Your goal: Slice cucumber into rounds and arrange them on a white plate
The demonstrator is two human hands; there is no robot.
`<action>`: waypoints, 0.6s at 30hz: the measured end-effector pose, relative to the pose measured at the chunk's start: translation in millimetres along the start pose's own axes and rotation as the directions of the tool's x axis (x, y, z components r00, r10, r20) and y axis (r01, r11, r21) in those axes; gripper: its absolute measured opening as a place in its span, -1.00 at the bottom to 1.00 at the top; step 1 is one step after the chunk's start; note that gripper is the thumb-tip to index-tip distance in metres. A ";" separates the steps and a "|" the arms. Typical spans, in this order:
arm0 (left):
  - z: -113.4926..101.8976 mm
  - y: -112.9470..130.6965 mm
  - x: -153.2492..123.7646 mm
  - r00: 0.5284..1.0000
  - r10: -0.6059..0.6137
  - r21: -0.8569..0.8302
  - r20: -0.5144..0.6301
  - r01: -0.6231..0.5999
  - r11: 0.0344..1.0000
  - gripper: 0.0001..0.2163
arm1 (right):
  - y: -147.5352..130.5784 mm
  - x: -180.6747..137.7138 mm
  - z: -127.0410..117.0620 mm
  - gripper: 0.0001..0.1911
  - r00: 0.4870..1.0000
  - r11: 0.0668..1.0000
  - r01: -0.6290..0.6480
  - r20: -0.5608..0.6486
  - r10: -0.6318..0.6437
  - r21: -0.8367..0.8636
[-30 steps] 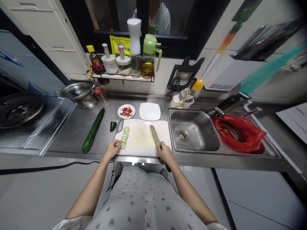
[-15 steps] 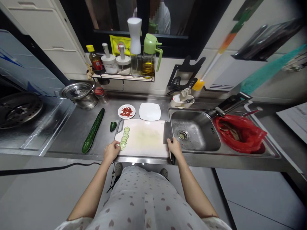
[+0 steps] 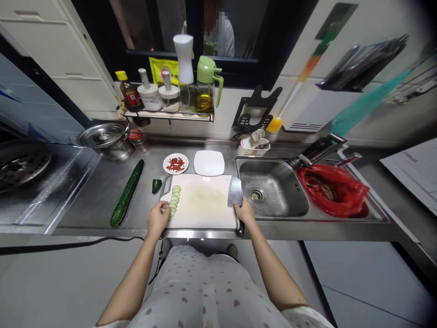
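Right fingers [image 3: 241,209] grip a part-hidden knife [image 3: 234,192] at the board's [image 3: 201,213] three-o'clock edge. Left fingers [image 3: 164,205], nine-o'clock, reach cucumber slices [image 3: 175,196]; pinch unclear.

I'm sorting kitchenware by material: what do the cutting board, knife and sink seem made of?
Cutting board: probably plastic, smooth white, with no visible wood grain. Knife: metal blade, likely steel, from its bright sheen; black handle, perhaps plastic. Sink: likely stainless steel, satin grey, showing soft reflections.
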State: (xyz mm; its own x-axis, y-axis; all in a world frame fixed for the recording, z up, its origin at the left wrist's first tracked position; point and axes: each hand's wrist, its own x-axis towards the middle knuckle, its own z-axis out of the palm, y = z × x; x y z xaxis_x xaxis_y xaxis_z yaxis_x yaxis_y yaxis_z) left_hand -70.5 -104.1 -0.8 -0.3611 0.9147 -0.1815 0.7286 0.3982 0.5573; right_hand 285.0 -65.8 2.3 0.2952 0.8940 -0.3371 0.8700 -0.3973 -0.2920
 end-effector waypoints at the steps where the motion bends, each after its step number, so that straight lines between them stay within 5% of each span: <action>1: 3.2 4.2 0.8 1.000 0.005 -0.017 0.000 -0.005 1.000 -0.76 | -1.7 -0.6 -0.7 -0.42 1.000 1.000 0.000 0.013 0.000 -0.017; 18: 59.6 77.9 32.7 0.998 0.047 -0.283 0.037 -0.035 0.959 -0.66 | -21.2 -3.5 -16.4 -0.55 0.997 0.972 0.023 0.079 -0.004 -0.233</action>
State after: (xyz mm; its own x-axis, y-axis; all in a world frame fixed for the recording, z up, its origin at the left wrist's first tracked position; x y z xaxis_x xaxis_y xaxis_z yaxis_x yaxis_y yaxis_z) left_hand 9.1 -39.0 -11.6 -0.3044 0.9343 -0.1853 0.5463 0.3306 0.7696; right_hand 272.0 -57.1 24.3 0.2594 0.8765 -0.4056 0.9446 -0.3178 -0.0825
